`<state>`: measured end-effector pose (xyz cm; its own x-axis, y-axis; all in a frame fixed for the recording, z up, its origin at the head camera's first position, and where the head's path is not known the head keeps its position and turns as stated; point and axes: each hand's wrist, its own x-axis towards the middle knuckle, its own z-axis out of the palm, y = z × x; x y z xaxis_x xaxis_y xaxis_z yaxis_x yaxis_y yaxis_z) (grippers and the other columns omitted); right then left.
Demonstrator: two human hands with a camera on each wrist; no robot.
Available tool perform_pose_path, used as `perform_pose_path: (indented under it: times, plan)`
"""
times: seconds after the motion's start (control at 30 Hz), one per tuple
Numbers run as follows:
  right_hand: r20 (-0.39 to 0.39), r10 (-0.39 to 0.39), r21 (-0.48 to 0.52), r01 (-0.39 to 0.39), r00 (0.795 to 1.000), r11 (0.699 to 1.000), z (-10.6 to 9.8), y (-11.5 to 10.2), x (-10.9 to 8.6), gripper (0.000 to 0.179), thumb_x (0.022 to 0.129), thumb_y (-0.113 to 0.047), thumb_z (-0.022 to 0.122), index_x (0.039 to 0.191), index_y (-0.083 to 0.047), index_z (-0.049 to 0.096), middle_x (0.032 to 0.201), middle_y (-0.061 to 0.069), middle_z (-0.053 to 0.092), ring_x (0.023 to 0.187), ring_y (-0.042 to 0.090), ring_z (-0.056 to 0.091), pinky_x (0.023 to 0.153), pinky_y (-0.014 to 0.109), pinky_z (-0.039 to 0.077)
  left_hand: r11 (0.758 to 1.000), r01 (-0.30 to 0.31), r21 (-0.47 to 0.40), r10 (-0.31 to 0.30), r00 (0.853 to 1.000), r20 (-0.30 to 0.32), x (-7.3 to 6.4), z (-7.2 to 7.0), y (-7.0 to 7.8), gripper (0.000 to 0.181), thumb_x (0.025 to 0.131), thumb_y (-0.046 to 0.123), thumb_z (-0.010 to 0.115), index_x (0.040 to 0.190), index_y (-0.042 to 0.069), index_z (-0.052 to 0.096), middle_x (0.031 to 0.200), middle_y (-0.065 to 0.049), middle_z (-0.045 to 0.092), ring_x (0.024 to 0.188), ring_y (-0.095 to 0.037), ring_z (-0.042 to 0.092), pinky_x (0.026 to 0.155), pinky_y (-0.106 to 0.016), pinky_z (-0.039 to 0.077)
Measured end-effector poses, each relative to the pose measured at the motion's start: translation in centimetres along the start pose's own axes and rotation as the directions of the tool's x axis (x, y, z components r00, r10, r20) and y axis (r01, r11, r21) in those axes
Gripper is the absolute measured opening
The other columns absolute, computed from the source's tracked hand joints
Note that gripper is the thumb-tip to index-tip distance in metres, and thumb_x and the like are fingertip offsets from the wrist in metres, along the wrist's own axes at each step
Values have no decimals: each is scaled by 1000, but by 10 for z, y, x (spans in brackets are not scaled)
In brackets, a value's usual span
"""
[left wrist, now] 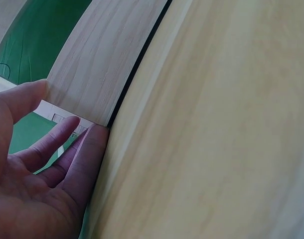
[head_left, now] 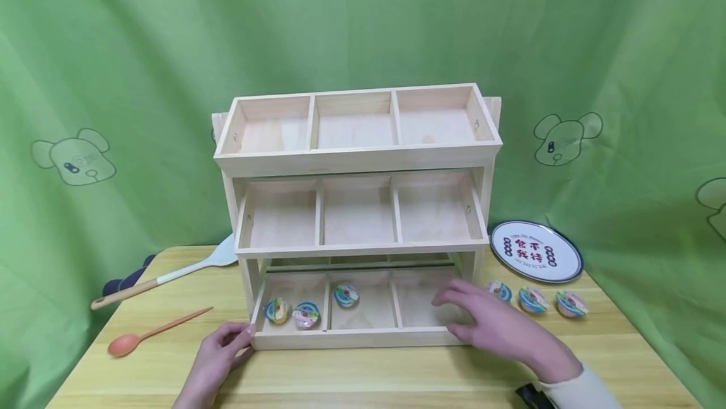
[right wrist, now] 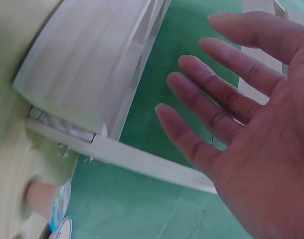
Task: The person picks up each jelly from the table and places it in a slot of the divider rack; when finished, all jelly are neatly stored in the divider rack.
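Note:
My left hand (head_left: 222, 351) holds the left front corner of the bottom tray (head_left: 363, 338) of a three-tier wooden rack. In the left wrist view, the thumb lies at the upper corner of the tray's front board (left wrist: 99, 59) and the fingers bend against its end. Over the right end of that tray hovers my right hand (head_left: 490, 321), fingers spread and holding nothing, as the right wrist view also shows. Two small lidded cups (head_left: 306, 315) sit in the tray's left compartment and one lidded cup (head_left: 346, 295) in the middle compartment.
Three more lidded cups (head_left: 533, 300) stand in a row on the table right of the rack. Behind them is an oval plate (head_left: 535, 251) with red lettering. At left lie a white spatula (head_left: 187, 272) with a wooden handle and an orange spoon (head_left: 125, 345). A green curtain (head_left: 363, 24) hangs behind.

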<state>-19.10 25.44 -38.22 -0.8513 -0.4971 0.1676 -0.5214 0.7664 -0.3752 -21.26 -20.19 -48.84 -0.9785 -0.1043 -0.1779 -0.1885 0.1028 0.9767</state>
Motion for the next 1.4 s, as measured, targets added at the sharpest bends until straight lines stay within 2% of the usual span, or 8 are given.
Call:
perform_pose_path:
  times: [0.43, 0.67, 0.83, 0.97, 1.03, 1.2, 1.27, 1.4]
  plan:
    - [-89, 79, -18, -81, 993, 997, -12, 20, -33, 39, 80, -7, 78, 117, -14, 67, 122, 2, 60, 116, 31, 55, 98, 54, 49, 1000, -5, -2, 5, 1000, -4, 1, 0, 1, 38, 97, 20, 65, 116, -13, 57, 114, -19, 56, 101, -24, 60, 89, -33, 58]
    - [-147, 125, 9, -125, 981, 992, -14, 44, -53, 42, 77, -4, 79, 116, -10, 67, 125, 15, 60, 119, 45, 50, 97, 66, 43, 1000, 1, 2, -1, 1000, -9, 2, 1, 3, 40, 95, 21, 67, 117, -11, 58, 115, -18, 56, 102, -24, 60, 89, -30, 57]
    - [-163, 159, 31, -156, 974, 987, -21, 56, -64, 42, 78, -1, 77, 118, -10, 66, 122, 14, 60, 109, 40, 58, 90, 64, 50, 1000, -18, -2, 18, 1000, -7, 2, 2, 2, 39, 96, 21, 67, 115, -12, 58, 113, -18, 57, 100, -23, 60, 88, -31, 58]
    - [-196, 169, -17, -176, 966, 984, -21, 69, -72, 43, 77, -2, 78, 117, -10, 66, 119, 11, 61, 105, 37, 58, 87, 60, 51, 1000, -21, 1, 21, 1000, -11, 3, 2, 1, 38, 96, 20, 66, 114, -12, 59, 111, -16, 57, 99, -22, 60, 88, -32, 58]
    - [-229, 161, -58, -179, 960, 982, -20, 77, -77, 44, 74, -2, 80, 115, -9, 67, 117, 11, 62, 105, 35, 57, 87, 51, 50, 1000, -19, 1, 19, 1000, -11, 2, 2, 0, 38, 96, 20, 66, 114, -12, 59, 110, -16, 58, 99, -23, 60, 88, -32, 58]
    - [-263, 191, 16, -194, 946, 981, -18, 97, -85, 48, 71, 3, 79, 116, -2, 64, 123, 22, 56, 112, 44, 47, 90, 63, 45, 1000, -14, 16, 14, 1000, -14, 1, 2, 0, 39, 96, 22, 66, 114, -12, 59, 111, -17, 57, 99, -23, 60, 87, -32, 59]
    - [-268, 215, 63, -205, 939, 977, -19, 104, -87, 49, 72, 5, 78, 118, 0, 62, 125, 27, 52, 114, 49, 43, 86, 74, 40, 1000, -13, 19, 13, 1000, -15, 1, 2, 0, 40, 96, 22, 66, 114, -12, 59, 111, -17, 57, 99, -23, 60, 87, -32, 59]
    - [-284, 242, 59, -235, 928, 970, -21, 118, -90, 52, 74, 3, 78, 122, 2, 60, 127, 33, 50, 114, 56, 41, 87, 78, 34, 1000, -17, 17, 17, 1000, -14, -1, 1, 1, 42, 95, 23, 67, 115, -13, 59, 113, -18, 57, 101, -24, 60, 88, -32, 58]
